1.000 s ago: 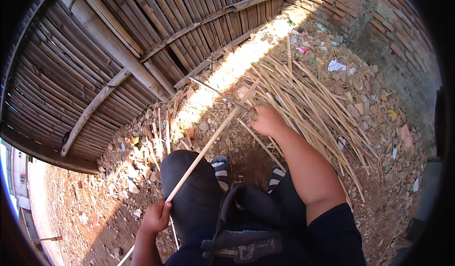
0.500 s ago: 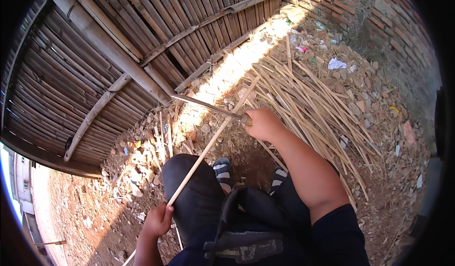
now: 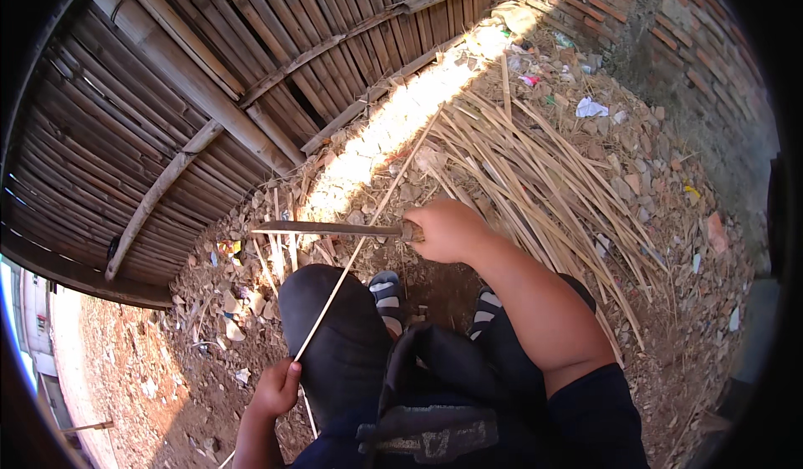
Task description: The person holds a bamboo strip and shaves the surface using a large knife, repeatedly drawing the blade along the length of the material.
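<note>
My left hand (image 3: 277,388) is closed around the lower part of a long, thin bamboo strip (image 3: 333,292). The strip slants up and away to the right across my left knee, its far end near a heap of strips. My right hand (image 3: 445,230) grips the handle of a machete (image 3: 326,228). Its long dark blade points left and lies across the strip at about its middle; whether the edge bites into it I cannot tell.
Many cut bamboo strips (image 3: 535,185) lie heaped at the right on stony ground. A bamboo-slat fence (image 3: 150,135) stands at the left and far side, a brick wall (image 3: 694,51) at the far right. Scraps of litter, such as white paper (image 3: 591,108), lie among the rubble.
The machete has come down along the strip toward me, and its blade has turned from slanting to nearly level. My left hand has stayed almost in place on the strip.
</note>
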`<action>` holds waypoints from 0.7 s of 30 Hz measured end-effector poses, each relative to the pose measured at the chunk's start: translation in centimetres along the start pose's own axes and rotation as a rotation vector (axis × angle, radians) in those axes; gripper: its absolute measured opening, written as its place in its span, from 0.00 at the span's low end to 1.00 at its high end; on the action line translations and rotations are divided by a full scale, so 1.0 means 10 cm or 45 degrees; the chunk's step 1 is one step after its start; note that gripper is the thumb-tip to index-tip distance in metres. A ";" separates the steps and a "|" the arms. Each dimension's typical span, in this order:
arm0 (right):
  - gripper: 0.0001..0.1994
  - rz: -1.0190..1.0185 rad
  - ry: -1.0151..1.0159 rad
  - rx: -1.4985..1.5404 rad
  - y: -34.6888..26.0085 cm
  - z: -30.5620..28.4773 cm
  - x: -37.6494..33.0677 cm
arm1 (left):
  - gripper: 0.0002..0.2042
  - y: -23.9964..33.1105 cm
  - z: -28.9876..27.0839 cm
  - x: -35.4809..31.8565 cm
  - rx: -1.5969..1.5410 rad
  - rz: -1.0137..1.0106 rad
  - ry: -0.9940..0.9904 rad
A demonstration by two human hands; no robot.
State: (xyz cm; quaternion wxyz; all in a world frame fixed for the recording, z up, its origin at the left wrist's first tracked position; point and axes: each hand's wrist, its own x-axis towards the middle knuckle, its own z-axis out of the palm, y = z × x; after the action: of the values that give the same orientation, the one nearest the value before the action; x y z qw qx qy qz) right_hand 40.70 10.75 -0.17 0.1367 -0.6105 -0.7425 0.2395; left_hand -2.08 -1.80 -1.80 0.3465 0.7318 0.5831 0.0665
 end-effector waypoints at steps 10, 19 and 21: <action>0.16 0.134 0.071 -0.017 0.21 0.11 0.06 | 0.18 0.20 -0.02 0.04 0.330 0.000 0.130; 0.15 0.054 0.112 -0.088 0.44 -0.01 0.00 | 0.18 0.26 0.22 0.02 0.536 -0.073 0.311; 0.15 0.032 0.160 -0.092 0.39 -0.07 0.01 | 0.18 0.24 0.23 0.00 0.534 -0.058 0.333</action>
State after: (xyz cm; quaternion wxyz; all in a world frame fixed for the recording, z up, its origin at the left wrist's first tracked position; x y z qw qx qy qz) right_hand 44.29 11.53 -1.66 0.1580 -0.6381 -0.7329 0.1753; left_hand 1.08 -2.98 -2.14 0.1102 0.7594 0.6405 0.0303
